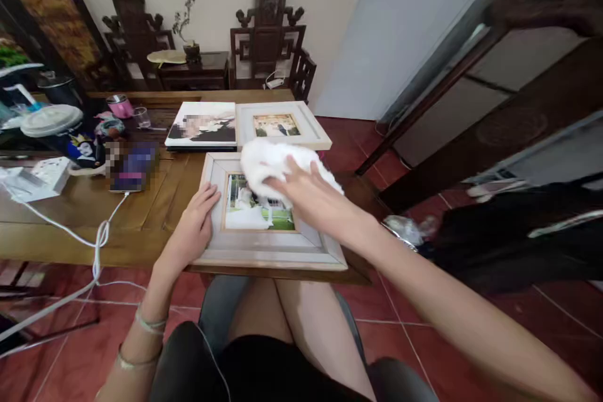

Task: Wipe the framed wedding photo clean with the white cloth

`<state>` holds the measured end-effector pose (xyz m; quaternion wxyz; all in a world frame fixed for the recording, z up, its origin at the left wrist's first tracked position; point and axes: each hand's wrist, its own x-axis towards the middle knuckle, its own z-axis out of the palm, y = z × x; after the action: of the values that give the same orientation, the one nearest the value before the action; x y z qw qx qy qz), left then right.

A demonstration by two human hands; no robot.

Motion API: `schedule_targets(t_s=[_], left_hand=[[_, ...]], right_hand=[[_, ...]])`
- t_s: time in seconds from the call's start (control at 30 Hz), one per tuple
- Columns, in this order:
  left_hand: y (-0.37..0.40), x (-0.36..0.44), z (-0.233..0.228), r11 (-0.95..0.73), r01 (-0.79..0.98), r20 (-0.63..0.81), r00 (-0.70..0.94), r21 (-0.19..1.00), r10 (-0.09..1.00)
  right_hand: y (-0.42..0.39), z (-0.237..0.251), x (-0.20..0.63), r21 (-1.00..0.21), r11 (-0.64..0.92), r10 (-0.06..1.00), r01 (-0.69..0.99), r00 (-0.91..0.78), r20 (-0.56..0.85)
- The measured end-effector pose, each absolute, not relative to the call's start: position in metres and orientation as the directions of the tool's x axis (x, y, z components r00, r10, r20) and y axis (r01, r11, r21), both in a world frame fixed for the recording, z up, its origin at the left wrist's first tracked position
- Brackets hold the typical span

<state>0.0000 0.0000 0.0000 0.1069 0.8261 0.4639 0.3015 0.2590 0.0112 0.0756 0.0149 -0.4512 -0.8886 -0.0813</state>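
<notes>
A light wooden picture frame (pixel 273 255) with a photo of a white dress and green grass lies at the table's front edge. My left hand (pixel 194 226) rests on its left side, fingers stretched over the rim. Bunched under my right hand (pixel 306 191) is a white cloth (pixel 264 160), pressed on the frame's upper part and hiding some of the photo. The fingers of that hand bend into the cloth. Behind lie a second pale frame (pixel 245 129) with a photo and, left of it, a white-edged photo panel (pixel 207 110).
On the wooden table (pixel 162 207), a phone (pixel 134 166) is plugged into a white cable (pixel 101 232). Further left stand a lidded cup (pixel 51 120), a white box (pixel 51 174), a pink cup (pixel 119 105) and a small glass (pixel 141 117). Dark carved chairs (pixel 268 38) stand behind.
</notes>
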Motion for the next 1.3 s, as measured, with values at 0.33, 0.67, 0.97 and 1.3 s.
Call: schedule_targets(t_s=[0.33,0.67,0.97,1.3], left_hand=[[0.000,0.001,0.005,-0.531,0.690,0.374,0.383,0.491,0.844],[0.000,0.003,0.005,-0.517,0.709,0.375,0.368,0.479,0.851],[0.000,-0.001,0.002,-0.537,0.696,0.356,0.406,0.476,0.842],[0.000,-0.001,0.000,-0.522,0.690,0.374,0.371,0.501,0.850]], right_hand=[[0.046,0.061,0.232,0.140,0.519,0.847,0.843,-0.529,0.048],[-0.051,0.109,0.220,-0.106,0.636,0.631,0.764,-0.594,-0.499],[-0.006,0.060,0.234,0.009,0.603,0.793,0.798,-0.599,-0.111],[-0.011,0.077,0.224,-0.034,0.559,0.808,0.828,-0.554,-0.199]])
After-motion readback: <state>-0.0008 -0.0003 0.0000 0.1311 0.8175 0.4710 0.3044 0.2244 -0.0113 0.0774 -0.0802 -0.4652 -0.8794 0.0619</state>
